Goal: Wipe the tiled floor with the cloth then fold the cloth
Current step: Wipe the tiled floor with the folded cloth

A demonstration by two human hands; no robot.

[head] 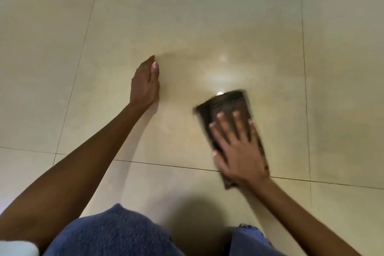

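A dark brown cloth point(226, 108), folded into a long pad, lies flat on the beige tiled floor point(187, 16) right of centre. My right hand point(236, 147) presses on its near half with fingers spread; the cloth is motion-blurred. My left hand point(145, 83) rests on the floor to the left, fingers together and on its edge, holding nothing. A bright light reflection shines on the tile just beyond the cloth.
Thin dark grout lines point(166, 165) cross the floor around both hands. My knees in blue denim point(116, 233) fill the bottom edge, with a dark shadow between them. A white sleeve edge shows at the bottom left corner.
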